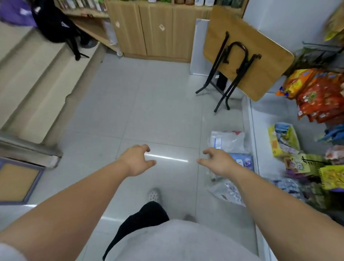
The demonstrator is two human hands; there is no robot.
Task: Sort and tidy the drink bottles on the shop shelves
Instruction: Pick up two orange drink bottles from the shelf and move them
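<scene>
Both my arms reach forward over the grey tiled floor (149, 104). My left hand (136, 161) hangs in the air with loosely curled fingers and holds nothing. My right hand (216, 161) is about a hand's width to its right, fingers also loosely curled and empty. Drink bottles (81, 4) stand in a row on a wooden shelf at the far top left, and more bottles (201, 1) sit on top of the wooden cabinet (158, 31) at the back. Only their lower parts show, far from both hands.
A folded wooden table (247, 55) with black legs leans at the back right. Snack packets (316, 96) fill a rack on the right, with plastic bags (228, 141) on the floor below. Steps (33, 78) rise on the left, with a black backpack (54, 24) on them.
</scene>
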